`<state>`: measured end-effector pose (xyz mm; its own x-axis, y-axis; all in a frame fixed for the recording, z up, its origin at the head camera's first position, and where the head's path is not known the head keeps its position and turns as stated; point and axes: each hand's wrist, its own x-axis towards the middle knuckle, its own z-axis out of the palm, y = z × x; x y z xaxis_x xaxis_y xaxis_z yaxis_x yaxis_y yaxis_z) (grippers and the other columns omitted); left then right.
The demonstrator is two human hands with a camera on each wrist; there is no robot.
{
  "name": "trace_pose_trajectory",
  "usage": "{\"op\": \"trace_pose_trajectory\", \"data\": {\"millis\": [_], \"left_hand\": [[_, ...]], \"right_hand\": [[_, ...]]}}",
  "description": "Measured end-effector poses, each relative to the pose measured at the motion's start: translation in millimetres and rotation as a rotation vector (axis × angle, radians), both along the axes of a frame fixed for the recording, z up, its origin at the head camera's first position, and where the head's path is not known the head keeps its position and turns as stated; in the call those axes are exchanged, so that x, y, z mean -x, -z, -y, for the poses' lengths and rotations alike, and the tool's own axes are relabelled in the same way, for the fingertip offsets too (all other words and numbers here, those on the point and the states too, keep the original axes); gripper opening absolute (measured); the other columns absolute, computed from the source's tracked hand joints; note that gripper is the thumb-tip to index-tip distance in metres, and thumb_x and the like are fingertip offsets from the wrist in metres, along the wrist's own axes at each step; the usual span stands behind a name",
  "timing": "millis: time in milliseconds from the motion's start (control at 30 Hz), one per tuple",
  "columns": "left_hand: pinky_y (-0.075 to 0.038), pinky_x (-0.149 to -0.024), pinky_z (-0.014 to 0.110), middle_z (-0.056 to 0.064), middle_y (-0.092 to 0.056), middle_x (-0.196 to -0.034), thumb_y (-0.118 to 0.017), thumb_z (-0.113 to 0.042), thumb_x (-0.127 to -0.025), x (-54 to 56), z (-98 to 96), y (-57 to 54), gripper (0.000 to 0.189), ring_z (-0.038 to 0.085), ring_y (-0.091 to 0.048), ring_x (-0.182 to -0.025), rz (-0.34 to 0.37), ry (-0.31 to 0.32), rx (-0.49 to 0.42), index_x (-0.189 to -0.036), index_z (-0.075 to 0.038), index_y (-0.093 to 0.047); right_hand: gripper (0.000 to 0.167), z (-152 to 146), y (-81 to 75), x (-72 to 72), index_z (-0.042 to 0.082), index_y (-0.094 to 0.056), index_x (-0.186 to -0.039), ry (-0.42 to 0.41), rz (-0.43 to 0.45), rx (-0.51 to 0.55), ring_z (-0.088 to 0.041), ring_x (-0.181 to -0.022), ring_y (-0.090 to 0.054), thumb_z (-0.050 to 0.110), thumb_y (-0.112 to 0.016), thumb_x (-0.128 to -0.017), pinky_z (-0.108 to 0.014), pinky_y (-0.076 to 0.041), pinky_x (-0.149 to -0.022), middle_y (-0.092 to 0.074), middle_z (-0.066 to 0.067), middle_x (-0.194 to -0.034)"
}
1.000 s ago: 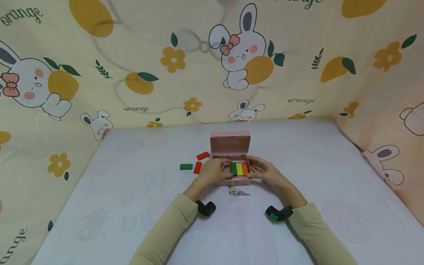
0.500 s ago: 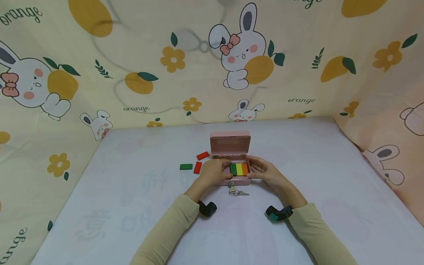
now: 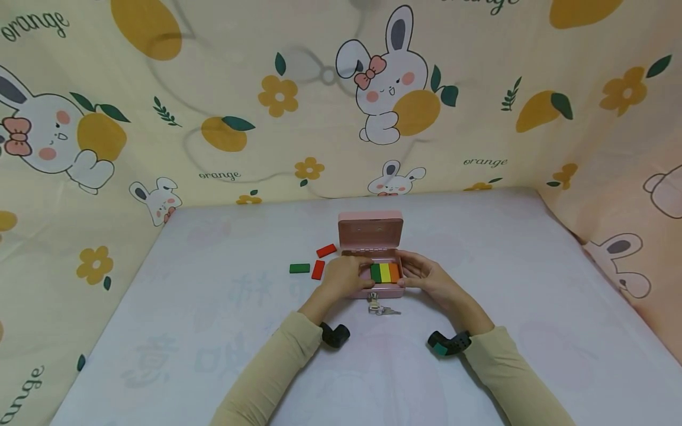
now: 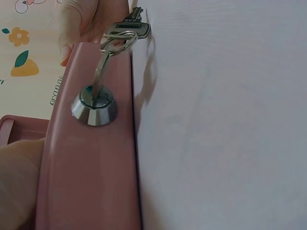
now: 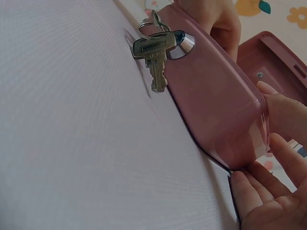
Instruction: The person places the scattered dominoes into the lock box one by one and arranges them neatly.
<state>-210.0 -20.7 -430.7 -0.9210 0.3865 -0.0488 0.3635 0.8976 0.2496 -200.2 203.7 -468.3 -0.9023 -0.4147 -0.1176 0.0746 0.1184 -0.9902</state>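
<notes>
A pink cash box [image 3: 386,293] lies with its lid [image 3: 370,232] raised. Inside, a green block [image 3: 376,273], a yellow block [image 3: 385,273] and an orange block [image 3: 394,273] lie side by side. My left hand [image 3: 343,276] reaches over the box's left part, thumb and index finger spanning the ends of the green block. At the right end my right hand [image 3: 426,276] grips the box, thumb by the rim and fingers along the end wall in the right wrist view. A key [image 5: 156,52] on a ring hangs from the front lock [image 4: 94,106].
Left of the box, a green block [image 3: 299,268] and two red blocks [image 3: 326,251] lie loose on the white table [image 3: 186,331]. A cloth [image 3: 298,136] printed with rabbits and oranges hangs behind. Black cameras [image 3: 335,336] are strapped to both wrists.
The left wrist has shifted slightly to the right. The row of blocks moves a touch left and back right; the right hand stays where it was.
</notes>
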Motion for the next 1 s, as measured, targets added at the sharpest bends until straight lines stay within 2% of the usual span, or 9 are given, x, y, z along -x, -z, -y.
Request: {"op": "trace_pose_trajectory", "data": {"millis": [267,700,933,1000], "left_hand": [[-0.038,-0.054,0.022,0.005,-0.074,-0.099,-0.074,-0.046,-0.08,-0.1,-0.3,0.9,0.049,0.015,-0.054,-0.07,-0.023,0.01,0.019,-0.123,-0.025,-0.066],[-0.035,-0.057,0.021,0.005,-0.073,-0.104,-0.074,-0.045,-0.08,0.4,-1.7,0.7,0.051,0.015,-0.05,-0.074,0.011,-0.008,0.014,-0.127,-0.025,-0.064],[-0.036,-0.057,0.022,0.006,-0.072,-0.111,-0.075,-0.043,-0.08,-0.3,-0.7,-1.9,0.052,0.016,-0.051,-0.075,0.043,-0.012,-0.037,-0.127,-0.025,-0.064],[-0.034,-0.056,0.022,0.007,-0.072,-0.106,-0.076,-0.041,-0.08,-0.3,0.3,-2.6,0.051,0.016,-0.05,-0.072,0.064,-0.016,-0.079,-0.127,-0.025,-0.064]], "right_hand": [[0.071,-0.4,-2.3,-1.7,0.004,-0.028,-0.15,-0.001,-0.002,0.009,-0.039,-0.148,-0.022,0.007,-0.065,-0.09,-0.008,-0.04,-0.098,-0.023,-0.019,-0.159],[0.074,-0.3,-1.7,-0.5,0.003,-0.029,-0.15,0.002,0.01,0.024,-0.038,-0.147,-0.022,0.01,-0.068,-0.088,-0.01,-0.041,-0.099,-0.024,-0.019,-0.159],[0.075,-0.4,-0.4,-0.3,0.005,-0.029,-0.15,0.008,0.017,0.006,-0.038,-0.147,-0.024,0.011,-0.069,-0.087,-0.01,-0.041,-0.099,-0.025,-0.018,-0.159],[0.075,-0.7,-0.1,-0.4,0.005,-0.029,-0.15,0.008,0.019,0.008,-0.037,-0.148,-0.024,0.01,-0.069,-0.087,-0.01,-0.041,-0.099,-0.025,-0.018,-0.159]]}}
